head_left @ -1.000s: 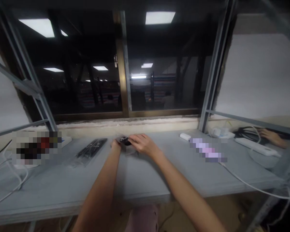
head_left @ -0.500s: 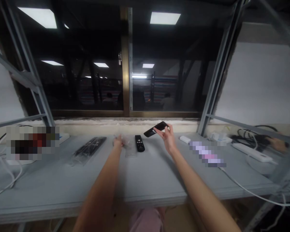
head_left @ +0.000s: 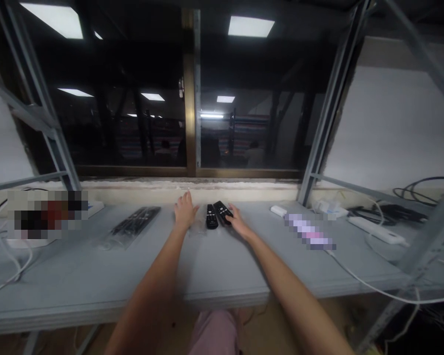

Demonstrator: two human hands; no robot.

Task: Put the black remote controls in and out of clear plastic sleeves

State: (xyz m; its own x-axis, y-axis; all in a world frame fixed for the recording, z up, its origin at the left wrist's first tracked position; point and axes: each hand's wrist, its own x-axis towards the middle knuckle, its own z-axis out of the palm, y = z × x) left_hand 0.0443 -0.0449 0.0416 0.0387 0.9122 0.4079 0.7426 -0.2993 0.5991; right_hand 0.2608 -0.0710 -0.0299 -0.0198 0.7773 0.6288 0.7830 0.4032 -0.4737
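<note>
Two black remotes lie side by side near the back of the grey table: the left remote (head_left: 211, 217) and the right remote (head_left: 222, 212), which is slightly slanted. My right hand (head_left: 239, 222) grips the right remote at its right edge, thumb on its lower face. With fingers spread, my left hand (head_left: 185, 211) rests by a clear plastic bag (head_left: 198, 228), left of the remotes. Further left, several dark remotes in clear wrapping (head_left: 136, 222) lie on the table.
A phone with a blurred screen (head_left: 309, 231) and white cable lies at right, beside a white power strip (head_left: 376, 230). A blurred object (head_left: 46, 217) sits at far left. Grey metal posts (head_left: 323, 108) flank the window.
My right hand has lowered the raised remote onto the table beside the other, its button side now up. My left hand has opened and let go of the plastic bag.
</note>
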